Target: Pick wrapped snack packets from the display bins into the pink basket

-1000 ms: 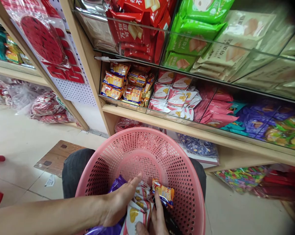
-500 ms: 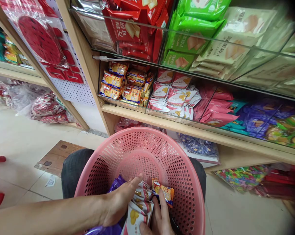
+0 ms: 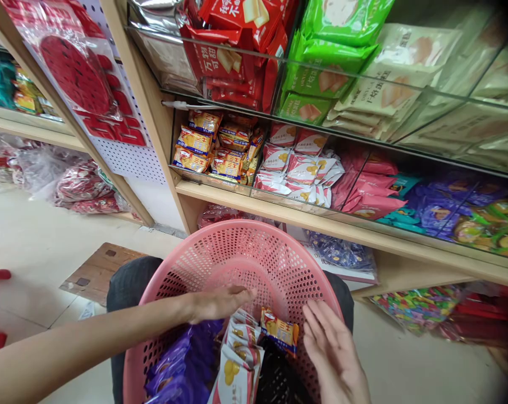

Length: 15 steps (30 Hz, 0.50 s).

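A pink perforated plastic basket [image 3: 241, 235] rests between my knees. Inside it, white-and-red snack packets [image 3: 234, 367] stand in a row in the middle. Purple packets [image 3: 184, 359] fill the left part. One orange-and-blue biscuit packet [image 3: 280, 331] lies to the right of the white ones, above something black [image 3: 281, 373] that I cannot make out. My left hand [image 3: 222, 303] hovers over the basket behind the white packets, fingers stretched out, holding nothing. Over the basket's right side, my right hand [image 3: 332, 348] is open with its fingers extended, apart from the packets.
Ahead, a low shelf holds orange biscuit packets [image 3: 195, 140], white-and-red packets [image 3: 306, 165], pink packets [image 3: 374, 193] and purple packets [image 3: 441, 207]. Above are red bags [image 3: 241, 22] and green bags [image 3: 338, 62]. A brown board [image 3: 100, 269] lies on the floor at left.
My right hand has let go of the white-and-red packets and moved right. My left hand has lifted off them, toward the back of the basket, uncovering the purple packets.
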{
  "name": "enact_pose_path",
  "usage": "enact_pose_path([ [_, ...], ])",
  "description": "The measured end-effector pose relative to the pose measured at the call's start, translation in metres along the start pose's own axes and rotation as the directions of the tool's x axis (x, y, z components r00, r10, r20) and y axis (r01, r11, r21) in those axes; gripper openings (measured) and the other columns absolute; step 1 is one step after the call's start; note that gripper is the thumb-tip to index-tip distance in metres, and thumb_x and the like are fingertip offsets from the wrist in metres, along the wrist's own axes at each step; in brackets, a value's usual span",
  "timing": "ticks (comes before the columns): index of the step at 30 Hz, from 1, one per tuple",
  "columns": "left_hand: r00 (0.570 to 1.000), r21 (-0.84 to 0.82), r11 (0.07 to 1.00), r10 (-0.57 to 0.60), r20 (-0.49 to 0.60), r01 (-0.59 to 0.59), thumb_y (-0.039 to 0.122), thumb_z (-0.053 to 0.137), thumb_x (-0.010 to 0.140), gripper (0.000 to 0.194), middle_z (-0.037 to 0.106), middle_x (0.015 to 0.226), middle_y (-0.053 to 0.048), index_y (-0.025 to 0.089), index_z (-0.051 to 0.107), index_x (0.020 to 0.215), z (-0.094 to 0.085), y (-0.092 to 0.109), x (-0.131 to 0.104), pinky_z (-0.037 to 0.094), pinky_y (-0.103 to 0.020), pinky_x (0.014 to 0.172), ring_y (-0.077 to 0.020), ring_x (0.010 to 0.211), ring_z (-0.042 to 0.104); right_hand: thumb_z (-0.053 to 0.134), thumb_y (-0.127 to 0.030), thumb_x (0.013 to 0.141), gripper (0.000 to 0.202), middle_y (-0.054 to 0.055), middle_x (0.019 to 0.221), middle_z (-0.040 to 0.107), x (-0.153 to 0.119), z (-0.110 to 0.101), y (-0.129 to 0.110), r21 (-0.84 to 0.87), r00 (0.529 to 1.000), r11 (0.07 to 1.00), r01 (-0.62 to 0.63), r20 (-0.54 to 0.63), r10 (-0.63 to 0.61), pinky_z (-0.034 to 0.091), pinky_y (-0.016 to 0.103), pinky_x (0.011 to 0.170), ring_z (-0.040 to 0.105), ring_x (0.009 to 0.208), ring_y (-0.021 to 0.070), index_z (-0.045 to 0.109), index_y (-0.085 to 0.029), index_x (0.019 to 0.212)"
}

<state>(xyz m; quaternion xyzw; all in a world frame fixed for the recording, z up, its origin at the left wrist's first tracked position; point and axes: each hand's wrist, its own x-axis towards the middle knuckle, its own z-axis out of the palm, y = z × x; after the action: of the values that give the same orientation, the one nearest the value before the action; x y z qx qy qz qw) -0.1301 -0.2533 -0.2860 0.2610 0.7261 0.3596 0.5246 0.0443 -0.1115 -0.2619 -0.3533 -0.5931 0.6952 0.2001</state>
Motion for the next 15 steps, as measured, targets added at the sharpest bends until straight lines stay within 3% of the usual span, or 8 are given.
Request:
enact_pose_path([
  [3,0.981,0.119,0.99,0.058,0.185,-0.081,0.067,0.035,0.077,0.064,0.052,0.129,-0.005,0.024,0.054,0.12,-0.011,-0.001,0.021,0.036,-0.037,0.095,-0.0256,0.117,0.045,0.062,-0.04,0.074,0.054,0.01,0.136,0.042,0.011,-0.014,0.002,-0.037,0.999,0.999,0.004,0.035,-0.002,0.031,0.04,0.105,0.04,0.124,0.024,0.043,-0.024,0.121],
  [6,0.914,0.157,0.965,0.135,0.382,-0.208,0.062,0.034,0.08,0.055,0.059,0.119,-0.001,0.026,0.058,0.115,-0.009,-0.003,0.039,0.04,-0.033,0.092,-0.022,0.109,0.052,0.06,-0.038,0.076,0.052,0.012,0.133,0.045,0.014,-0.019,0.011,-0.083,0.996,0.996,0.019,0.083,-0.012,0.033,0.04,0.103,0.042,0.122,0.0241,0.043,-0.022,0.122],
  [9,0.871,0.216,0.93,0.17,0.46,-0.296,0.055,0.038,0.082,0.049,0.062,0.113,0.001,0.025,0.058,0.115,-0.002,-0.007,0.046,0.042,-0.031,0.089,-0.0209,0.106,0.054,0.057,-0.036,0.078,0.048,0.013,0.127,0.052,0.009,-0.015,0.016,-0.158,0.991,0.985,0.073,0.125,-0.054,0.04,0.038,0.099,0.048,0.117,0.0241,0.046,-0.019,0.122],
  [11,0.863,0.263,0.903,0.187,0.469,-0.338,0.051,0.038,0.084,0.046,0.061,0.114,0.001,0.024,0.057,0.116,0.001,-0.009,0.046,0.041,-0.03,0.09,-0.021,0.108,0.053,0.053,-0.033,0.081,0.041,0.012,0.123,0.055,0.0,-0.007,0.017,-0.27,0.978,0.944,0.192,0.135,-0.161,0.044,0.036,0.095,0.052,0.113,0.0235,0.049,-0.02,0.12],
  [13,0.854,0.288,0.88,0.212,0.475,-0.378,0.046,0.036,0.086,0.044,0.059,0.118,0.001,0.023,0.056,0.118,0.002,-0.011,0.045,0.039,-0.03,0.093,-0.0206,0.112,0.051,0.052,-0.03,0.082,0.036,0.009,0.121,0.057,-0.013,0.003,0.019,-0.417,0.913,0.812,0.408,0.21,-0.35,0.044,0.037,0.095,0.053,0.112,0.0234,0.053,-0.023,0.117],
  [15,0.849,0.307,0.868,0.211,0.485,-0.391,0.043,0.033,0.087,0.043,0.057,0.12,0.0,0.023,0.054,0.119,0.003,-0.012,0.043,0.038,-0.03,0.094,-0.0202,0.112,0.05,0.054,-0.027,0.081,0.035,0.006,0.12,0.059,-0.027,0.015,0.025,-0.509,0.767,0.576,0.64,0.373,-0.522,0.04,0.042,0.098,0.052,0.113,0.0245,0.055,-0.027,0.115],
])
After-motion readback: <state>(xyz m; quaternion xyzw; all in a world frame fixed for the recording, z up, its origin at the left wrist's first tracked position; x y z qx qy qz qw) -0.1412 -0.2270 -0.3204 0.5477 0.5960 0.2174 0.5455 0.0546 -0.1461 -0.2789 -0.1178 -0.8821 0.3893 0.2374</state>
